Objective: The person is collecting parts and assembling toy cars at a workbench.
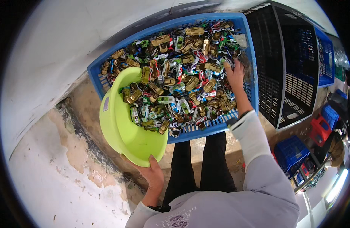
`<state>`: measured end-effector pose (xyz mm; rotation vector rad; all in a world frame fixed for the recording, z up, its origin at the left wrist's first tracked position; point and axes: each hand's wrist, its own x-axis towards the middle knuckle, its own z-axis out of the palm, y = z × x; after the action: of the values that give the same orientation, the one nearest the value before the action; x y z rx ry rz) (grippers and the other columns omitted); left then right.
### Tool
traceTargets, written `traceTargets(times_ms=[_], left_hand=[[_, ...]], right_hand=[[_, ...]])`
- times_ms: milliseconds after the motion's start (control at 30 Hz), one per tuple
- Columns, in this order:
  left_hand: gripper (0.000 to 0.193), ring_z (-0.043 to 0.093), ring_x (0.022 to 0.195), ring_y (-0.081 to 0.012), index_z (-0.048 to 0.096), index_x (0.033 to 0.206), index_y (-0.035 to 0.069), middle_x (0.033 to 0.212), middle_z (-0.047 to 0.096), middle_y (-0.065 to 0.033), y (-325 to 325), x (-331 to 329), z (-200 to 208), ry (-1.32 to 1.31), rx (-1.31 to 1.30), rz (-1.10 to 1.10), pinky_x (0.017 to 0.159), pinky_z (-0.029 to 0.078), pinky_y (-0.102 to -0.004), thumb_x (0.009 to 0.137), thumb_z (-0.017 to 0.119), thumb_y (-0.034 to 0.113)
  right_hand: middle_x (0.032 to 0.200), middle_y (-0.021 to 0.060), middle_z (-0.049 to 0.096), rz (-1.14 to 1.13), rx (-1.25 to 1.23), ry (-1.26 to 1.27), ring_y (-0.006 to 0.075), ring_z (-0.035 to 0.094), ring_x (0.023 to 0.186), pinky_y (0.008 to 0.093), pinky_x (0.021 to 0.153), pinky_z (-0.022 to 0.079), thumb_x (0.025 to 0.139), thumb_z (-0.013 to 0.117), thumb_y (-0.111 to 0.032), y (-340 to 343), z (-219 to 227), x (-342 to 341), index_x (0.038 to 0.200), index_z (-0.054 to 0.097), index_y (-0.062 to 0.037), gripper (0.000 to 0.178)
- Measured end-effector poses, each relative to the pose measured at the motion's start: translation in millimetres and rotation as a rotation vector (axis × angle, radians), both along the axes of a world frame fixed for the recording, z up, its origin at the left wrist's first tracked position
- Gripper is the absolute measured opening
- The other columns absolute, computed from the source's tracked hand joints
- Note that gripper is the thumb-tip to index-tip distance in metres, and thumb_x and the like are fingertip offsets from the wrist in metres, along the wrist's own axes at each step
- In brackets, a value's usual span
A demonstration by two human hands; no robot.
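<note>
A large blue plastic crate is heaped with small toy car bodies in gold, green, white and red. My left hand grips the near rim of a lime-green plastic basin, thumb over the edge and the other fingers partly hidden beneath. The basin is tilted, its mouth facing the heap at the crate's near-left corner, and several car bodies lie against its lip. Over the right end of the heap is my right hand, fingers apart, near or touching the cars; I see nothing held in it.
Black slatted crates stand right of the blue crate, with another blue crate beyond. A red stool and a smaller blue crate are at lower right. A white wall runs along the left.
</note>
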<state>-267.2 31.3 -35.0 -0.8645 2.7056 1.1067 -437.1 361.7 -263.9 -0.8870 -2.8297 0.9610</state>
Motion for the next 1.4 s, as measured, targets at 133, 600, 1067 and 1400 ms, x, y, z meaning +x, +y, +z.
traceTargets(times_ms=[133, 600, 1067, 1400], left_hand=[[0.085, 0.013, 0.133, -0.0337, -0.012, 0.138, -0.002, 0.145, 0.000, -0.0242, 2, -3, 2, 0.005, -0.058, -0.048, 0.108, 0.012, -0.0404, 0.079, 0.049, 0.004], [0.084, 0.011, 0.133, -0.0358, -0.011, 0.137, -0.005, 0.143, -0.001, -0.0273, 6, -1, 1, 0.015, -0.100, -0.069, 0.108, 0.012, -0.0422, 0.078, 0.048, 0.004], [0.085, 0.009, 0.134, -0.0356, -0.013, 0.137, -0.004, 0.144, -0.004, -0.0263, -7, 8, -11, 0.017, 0.029, -0.018, 0.109, 0.010, -0.0418, 0.078, 0.048, 0.002], [0.085, 0.007, 0.134, -0.0363, -0.013, 0.137, -0.005, 0.144, -0.005, -0.0263, -12, 14, -9, -0.096, -0.073, -0.013, 0.109, 0.009, -0.0402, 0.077, 0.048, 0.003]], right_hand=[[0.127, 0.0241, 0.039, -0.018, -0.272, 0.043, 0.0411, 0.036, 0.116, 0.0442, 0.097, 0.030, 0.082, 0.052, -0.052, -25, -36, 14, 0.126, 0.042, -0.0025, 0.068], [0.125, 0.0198, 0.036, 0.415, -0.494, -0.055, 0.0499, 0.023, 0.122, 0.0651, 0.089, 0.030, 0.069, 0.067, -0.038, -221, 96, 54, 0.132, 0.035, -0.0147, 0.074], [0.120, 0.0196, 0.049, -0.029, -0.158, -0.017, 0.0379, 0.046, 0.109, 0.0442, 0.092, 0.036, 0.078, 0.063, -0.033, -30, -32, 64, 0.123, 0.045, -0.0040, 0.056], [0.138, 0.0215, 0.033, -0.034, -0.863, -0.135, 0.0330, 0.035, 0.125, 0.0364, 0.101, 0.029, 0.079, 0.060, -0.049, -128, 7, 57, 0.136, 0.028, -0.0006, 0.081]])
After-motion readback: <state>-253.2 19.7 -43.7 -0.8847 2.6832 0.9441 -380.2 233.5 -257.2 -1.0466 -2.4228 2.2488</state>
